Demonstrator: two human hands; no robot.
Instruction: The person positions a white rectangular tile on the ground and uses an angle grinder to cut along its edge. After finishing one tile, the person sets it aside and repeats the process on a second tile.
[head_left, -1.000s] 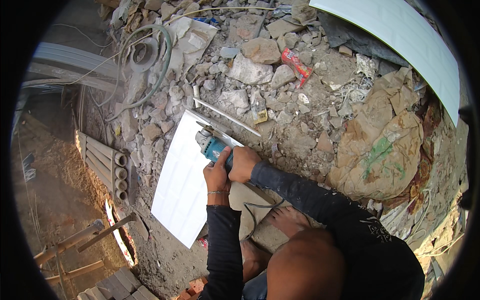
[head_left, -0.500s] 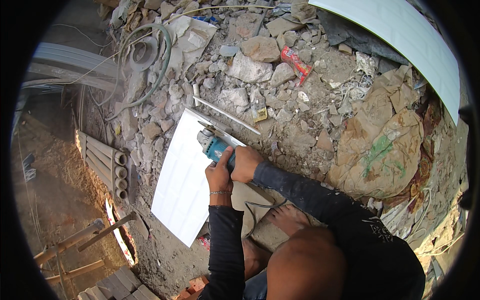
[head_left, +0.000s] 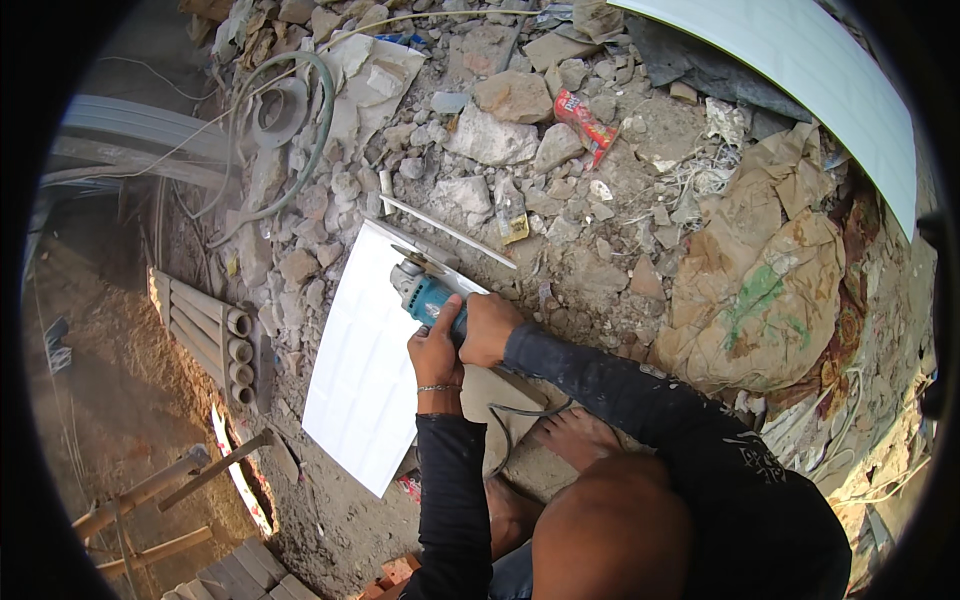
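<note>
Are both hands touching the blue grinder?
Touching. The head view shows the left hand and the right hand both wrapped around the body of the blue grinder, which sits over the white tile.

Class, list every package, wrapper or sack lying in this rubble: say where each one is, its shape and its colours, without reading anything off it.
Red wrapper: top centre among the stones, long, crumpled, red with pale markings.
Yellow packet: just beyond the white tile, small, flattened, yellowish and dusty.
Brown sacks: right of the hands, a large crumpled tan heap with green smears.
No signs or screens are visible.
</note>
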